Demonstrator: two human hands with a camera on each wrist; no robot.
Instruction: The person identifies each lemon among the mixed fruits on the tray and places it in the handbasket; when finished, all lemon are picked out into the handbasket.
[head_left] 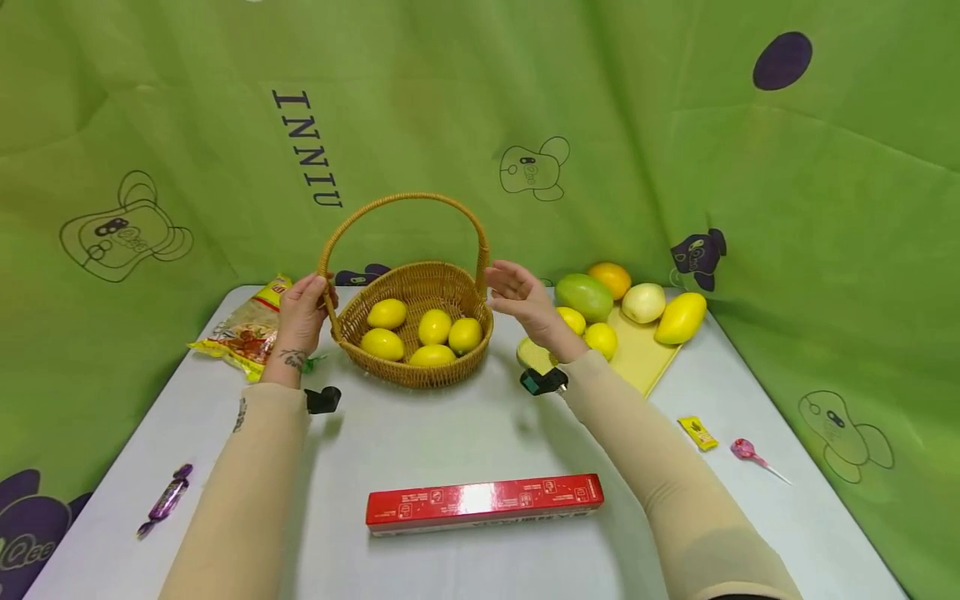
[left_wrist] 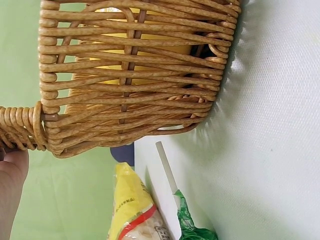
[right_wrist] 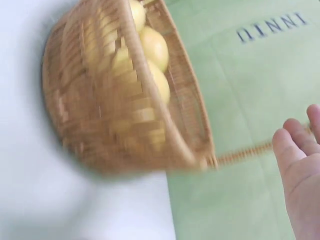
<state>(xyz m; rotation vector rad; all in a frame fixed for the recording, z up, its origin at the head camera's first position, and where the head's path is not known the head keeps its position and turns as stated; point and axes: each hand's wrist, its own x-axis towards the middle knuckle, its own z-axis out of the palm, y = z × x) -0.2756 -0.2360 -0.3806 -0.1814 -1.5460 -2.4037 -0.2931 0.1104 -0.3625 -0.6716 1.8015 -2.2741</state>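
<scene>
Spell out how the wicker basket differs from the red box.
The wicker basket is golden-brown and woven, with a tall arched handle; the red box is smooth, printed and long, with no handle showing. The basket is open-topped and shows five lemons; the box shows nothing inside. The left hand grips the basket's handle; the box is untouched. Both are at the white table.

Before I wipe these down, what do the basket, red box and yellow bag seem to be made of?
Basket: brown, softly glossy woven strands, perhaps rattan or a plastic imitation. Red box: probably glossy coated cardboard, from its crisp edges and bright glare. Yellow bag: likely thin, shiny plastic film, crinkled and partly see-through.
</scene>
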